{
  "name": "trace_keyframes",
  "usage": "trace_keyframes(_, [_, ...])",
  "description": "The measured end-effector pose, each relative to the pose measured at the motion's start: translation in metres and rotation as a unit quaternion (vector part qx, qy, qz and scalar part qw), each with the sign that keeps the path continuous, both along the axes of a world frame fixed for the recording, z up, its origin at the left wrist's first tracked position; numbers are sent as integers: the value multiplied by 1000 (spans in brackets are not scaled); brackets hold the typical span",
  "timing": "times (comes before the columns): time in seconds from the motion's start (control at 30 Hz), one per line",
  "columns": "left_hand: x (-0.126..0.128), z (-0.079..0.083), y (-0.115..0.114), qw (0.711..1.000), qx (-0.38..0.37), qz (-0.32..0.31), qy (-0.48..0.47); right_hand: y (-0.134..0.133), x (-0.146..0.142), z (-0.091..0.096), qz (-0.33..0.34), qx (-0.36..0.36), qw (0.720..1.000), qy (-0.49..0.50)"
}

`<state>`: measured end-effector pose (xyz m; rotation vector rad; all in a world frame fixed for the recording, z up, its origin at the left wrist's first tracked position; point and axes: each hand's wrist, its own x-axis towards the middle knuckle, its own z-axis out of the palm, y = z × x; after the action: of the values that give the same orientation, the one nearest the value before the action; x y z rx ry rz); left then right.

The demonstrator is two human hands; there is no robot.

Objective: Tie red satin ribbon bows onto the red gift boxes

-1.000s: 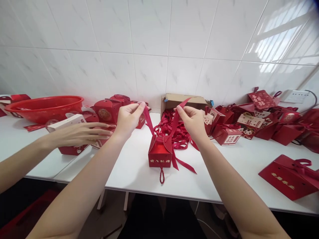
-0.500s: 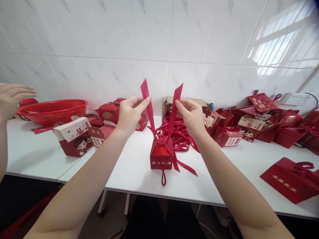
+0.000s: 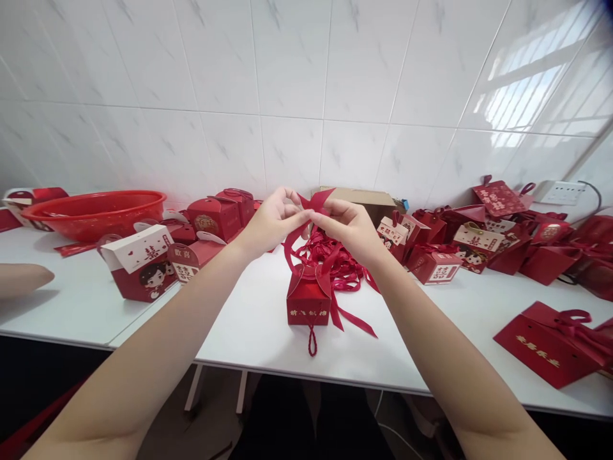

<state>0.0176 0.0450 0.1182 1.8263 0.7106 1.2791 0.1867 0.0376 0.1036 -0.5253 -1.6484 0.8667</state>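
Observation:
A small red gift box (image 3: 309, 300) with gold characters stands on the white table, a braided cord loop hanging from its front. From its top rises a dark red ribbon (image 3: 289, 250), whose ends meet between my hands above the box. My left hand (image 3: 280, 220) pinches one end of it. Thumb against thumb, my right hand (image 3: 347, 223) grips the other end. The ribbon's ends cross at my fingertips, and fingers partly hide how they overlap. Behind the box lies a heap of loose red ribbons (image 3: 347, 271).
On the left are a red plastic basin (image 3: 103, 214) and a red-and-white gift box (image 3: 143, 265). Another person's arm (image 3: 23, 281) reaches in at the left edge. Several finished-looking boxes crowd the right, with one red box (image 3: 546, 345) near the front edge. A cardboard box (image 3: 371, 201) stands by the wall.
My hands have come together above the box, bringing the two ribbon ends from apart and upright to crossing. The other person's hand at the left has dropped, leaving a forearm near the table.

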Motion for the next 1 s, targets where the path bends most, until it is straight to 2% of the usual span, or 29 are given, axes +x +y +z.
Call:
trace_keyframes(0.2, [-2,-3,0,996,-77,-28,-22,8,3,-11,-10,42,999,-26])
trace_keyframes(0.3, [-4,-1,-1,988,-137,-47,-52,11,8,-14,-25,132,987,-92])
trace_keyframes(0.37, [-5,0,-1,982,-178,-48,-47,11,12,-15,-60,236,955,-168])
trace_keyframes(0.47, [-5,-1,2,974,-216,-56,-38,11,18,-13,-128,365,881,-273])
trace_keyframes(0.57, [-5,-2,6,967,-236,-82,-51,11,21,-11,-173,410,832,-332])
trace_keyframes(0.63, [-5,-3,7,965,-235,-94,-63,11,22,-11,-189,415,820,-347])
trace_keyframes(0.67, [-5,-4,7,968,-225,-91,-64,11,21,-12,-194,413,822,-342])
trace_keyframes(0.73, [-4,-7,5,984,-162,-48,-53,10,19,-16,-207,396,845,-294])
trace_keyframes(0.8, [-3,-12,1,998,-36,49,-3,7,14,-23,-233,363,878,-207])
trace_keyframes(0.83, [-2,-14,0,993,39,109,33,5,12,-26,-251,345,891,-159])
trace_keyframes(0.9, [-3,-20,-1,955,167,222,108,1,8,-34,-293,308,901,-86])
trace_keyframes(1.0, [-15,-29,3,890,242,332,196,-6,16,-46,-362,262,892,-76])
